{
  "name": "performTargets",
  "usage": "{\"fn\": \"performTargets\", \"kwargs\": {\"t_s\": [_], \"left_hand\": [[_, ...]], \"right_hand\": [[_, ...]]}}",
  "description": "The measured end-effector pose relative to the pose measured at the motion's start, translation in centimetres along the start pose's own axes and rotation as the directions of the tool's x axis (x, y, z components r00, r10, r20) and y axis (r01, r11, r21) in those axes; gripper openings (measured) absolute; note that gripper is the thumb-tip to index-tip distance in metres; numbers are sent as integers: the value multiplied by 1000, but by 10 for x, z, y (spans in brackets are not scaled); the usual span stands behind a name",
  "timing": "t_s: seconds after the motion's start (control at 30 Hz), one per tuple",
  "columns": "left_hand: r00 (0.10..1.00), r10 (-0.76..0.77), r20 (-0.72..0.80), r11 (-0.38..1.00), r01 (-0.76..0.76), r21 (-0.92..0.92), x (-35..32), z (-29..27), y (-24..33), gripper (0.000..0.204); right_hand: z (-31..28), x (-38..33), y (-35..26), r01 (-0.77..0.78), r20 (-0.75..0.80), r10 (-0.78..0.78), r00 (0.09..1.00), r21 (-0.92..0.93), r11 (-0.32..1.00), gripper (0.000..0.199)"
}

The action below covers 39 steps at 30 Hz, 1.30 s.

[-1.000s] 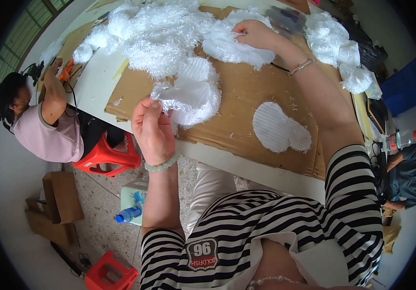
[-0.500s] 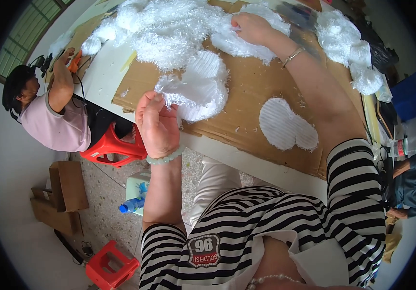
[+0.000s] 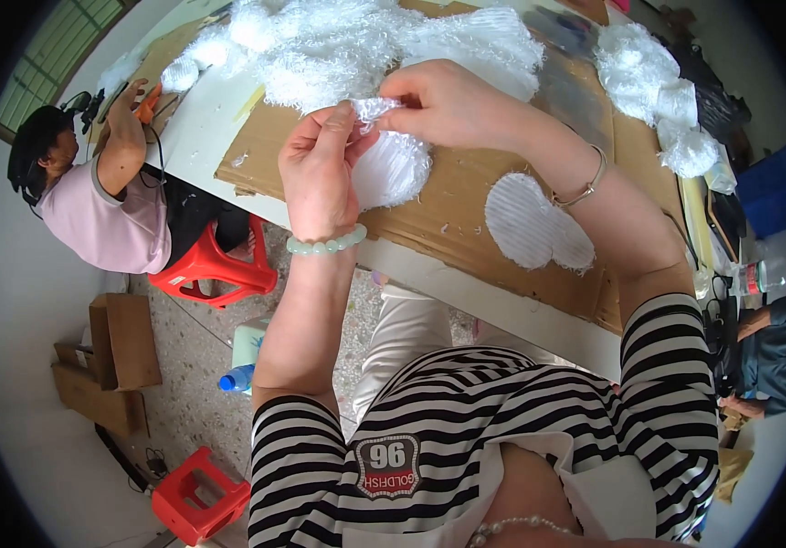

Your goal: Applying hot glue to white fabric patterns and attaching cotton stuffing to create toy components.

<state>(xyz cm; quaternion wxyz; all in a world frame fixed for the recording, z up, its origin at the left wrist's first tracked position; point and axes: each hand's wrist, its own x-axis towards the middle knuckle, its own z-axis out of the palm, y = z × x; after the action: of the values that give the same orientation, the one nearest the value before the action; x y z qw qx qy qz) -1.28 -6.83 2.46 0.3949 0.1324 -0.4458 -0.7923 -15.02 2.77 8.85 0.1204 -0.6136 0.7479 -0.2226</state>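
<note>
A white ribbed cloth piece with a frayed, fuzzy edge (image 3: 393,173) is pinched between both my hands at the near side of the pile. My left hand (image 3: 320,169) is closed on its upper edge, thumb against fingers. Close beside it, my right hand (image 3: 448,105) is also closed on that bunched edge, its fingertips partly hidden. The lower part of the cloth spreads below my fingers, over the cardboard. To the right, a kidney-shaped white ribbed cloth piece (image 3: 534,224) lies flat on the cardboard sheet (image 3: 457,201).
A large heap of fuzzy white cloth (image 3: 329,64) covers the far side of the table. More white cloth (image 3: 639,73) lies at the far right. Another person (image 3: 105,196) sits at the left on a red stool (image 3: 215,265). A blue-capped bottle (image 3: 237,378) stands below the table.
My right hand has left the cloth at the heap and come left to meet my left hand. My left hand has risen away from me, and both now pinch the cloth's edge.
</note>
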Motion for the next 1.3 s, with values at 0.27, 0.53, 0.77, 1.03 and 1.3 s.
{"fn": "performTargets", "kwargs": {"t_s": [0.27, 0.53, 0.77, 1.03, 1.3], "left_hand": [[998, 53, 17, 965, -56, 256, -23, -15, -7, 21], [717, 245, 652, 138, -692, 709, -36, -18, -22, 27], [698, 215, 683, 98, -711, 696, -38, -21, -24, 28], [784, 347, 516, 401, -621, 674, -39, -23, -3, 18], [825, 370, 428, 236, -529, 815, -35, -59, 5, 15]], "right_hand": [[-1, -14, 24, -36, 15, 33, 999, 534, 845, 22], [-37, -8, 42, 152, -236, 195, 952, 918, 367, 13], [-127, -22, 92, 566, -541, 497, 678, 816, 117, 14], [-135, -34, 85, -153, -828, 307, 469, 266, 952, 25], [-43, -9, 58, 363, -472, -471, 745, -305, 880, 33]]}}
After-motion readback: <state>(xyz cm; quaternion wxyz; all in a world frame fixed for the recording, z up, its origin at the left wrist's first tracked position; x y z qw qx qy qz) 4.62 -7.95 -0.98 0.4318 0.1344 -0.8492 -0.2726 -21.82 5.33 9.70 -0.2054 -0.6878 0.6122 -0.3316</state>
